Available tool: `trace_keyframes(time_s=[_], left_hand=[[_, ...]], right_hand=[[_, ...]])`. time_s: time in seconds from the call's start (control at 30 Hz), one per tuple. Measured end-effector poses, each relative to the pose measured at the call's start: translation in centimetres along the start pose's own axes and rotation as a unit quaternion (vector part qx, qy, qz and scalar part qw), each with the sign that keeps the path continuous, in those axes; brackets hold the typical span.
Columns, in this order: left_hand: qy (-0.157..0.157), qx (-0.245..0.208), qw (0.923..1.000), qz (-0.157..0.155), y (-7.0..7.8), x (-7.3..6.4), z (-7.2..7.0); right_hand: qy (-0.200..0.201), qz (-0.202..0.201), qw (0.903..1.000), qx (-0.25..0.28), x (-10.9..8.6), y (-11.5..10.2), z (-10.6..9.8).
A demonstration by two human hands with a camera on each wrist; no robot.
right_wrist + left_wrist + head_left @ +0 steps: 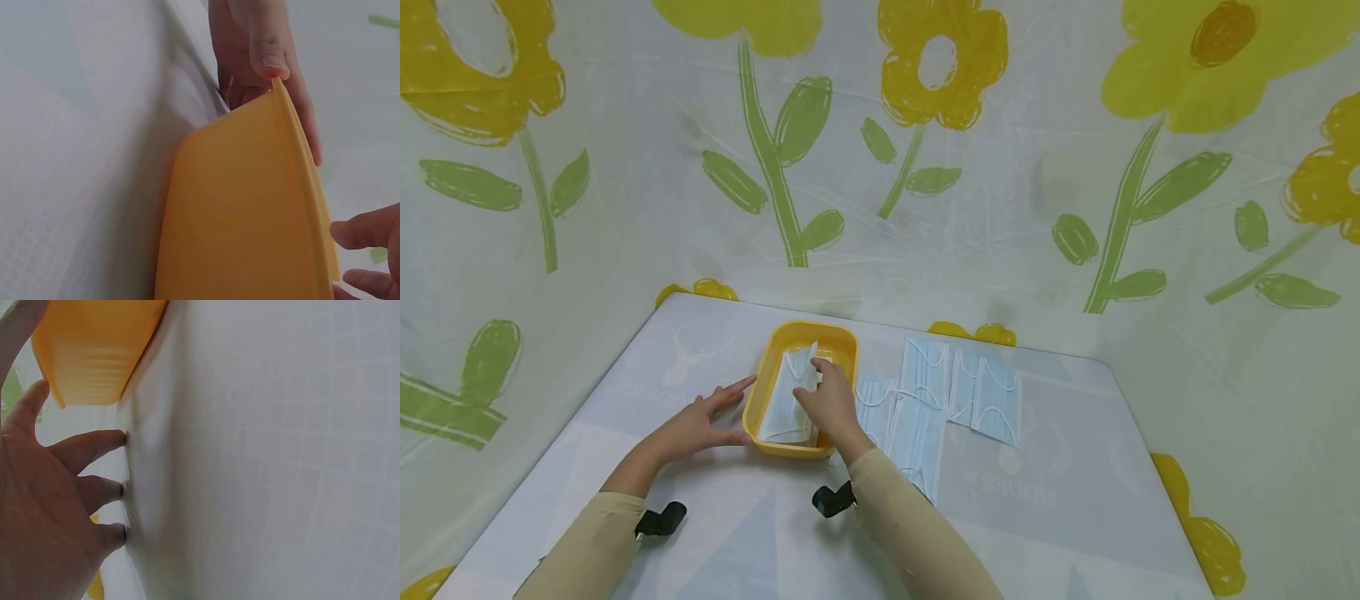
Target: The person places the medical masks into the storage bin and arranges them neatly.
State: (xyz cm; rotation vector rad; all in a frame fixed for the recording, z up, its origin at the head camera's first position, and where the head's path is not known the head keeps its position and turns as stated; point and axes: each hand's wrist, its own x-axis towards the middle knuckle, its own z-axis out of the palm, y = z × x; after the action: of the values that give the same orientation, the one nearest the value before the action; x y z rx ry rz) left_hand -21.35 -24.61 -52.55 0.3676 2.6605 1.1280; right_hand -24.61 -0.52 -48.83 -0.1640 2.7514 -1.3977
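A yellow plastic basin [763,392] stands on the table, with pale blue disposable face masks [786,408] lying inside it. My left hand [703,425] is at the basin's left side, fingers spread. In the right wrist view its thumb touches the rim, while in the left wrist view the other fingertips reach down to the tabletop. My right hand [835,404] reaches over the right rim above the masks, thumb and fingers apart. Its fingertips are right at the upper mask, and no mask shows between them in the right wrist view.
Several more blue face masks [917,433] with white ear loops lie on the table [1045,517] to the right of the basin, some overlapping. A curtain [1000,208] printed with yellow flowers hangs behind and around the table. Black devices [661,520] sit at both wrists.
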Motion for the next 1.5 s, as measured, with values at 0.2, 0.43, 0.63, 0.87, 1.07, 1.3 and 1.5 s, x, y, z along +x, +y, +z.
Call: trace_keyframes(time_s=[0.2, 0.43, 0.63, 0.87, 1.07, 1.3, 1.5], left_hand=[[0.0, -0.003, 1.0, 0.001, 0.1, 0.0, 0.0], [-0.001, -0.003, 1.0, 0.004, -0.1, 0.0, 0.0], [0.001, 0.001, 1.0, 0.006, -0.2, 0.1, 0.1], [0.0, 0.001, 1.0, 0.002, -0.2, 0.2, 0.2], [0.002, 0.002, 1.0, 0.004, -0.3, 0.2, 0.2], [0.002, -0.002, 1.0, -0.001, -0.2, 0.2, 0.2], [0.003, -0.001, 1.0, 0.005, -0.3, 0.2, 0.2]], right_hand=[[0.0, 0.008, 0.9999, 0.007, -0.4, 0.0, -0.6], [0.004, 0.001, 0.9998, 0.02, -0.6, 0.2, -1.2], [0.004, -0.002, 0.9995, 0.031, -1.0, 0.4, -1.6], [0.007, -0.035, 0.998, 0.052, -1.4, 1.0, -1.8], [0.011, -0.055, 0.9952, 0.08, -1.6, 1.6, -2.1], [0.025, -0.068, 0.9926, 0.098, -1.7, 2.2, -2.5], [0.04, -0.072, 0.9904, 0.111, -2.1, 2.4, -3.1]])
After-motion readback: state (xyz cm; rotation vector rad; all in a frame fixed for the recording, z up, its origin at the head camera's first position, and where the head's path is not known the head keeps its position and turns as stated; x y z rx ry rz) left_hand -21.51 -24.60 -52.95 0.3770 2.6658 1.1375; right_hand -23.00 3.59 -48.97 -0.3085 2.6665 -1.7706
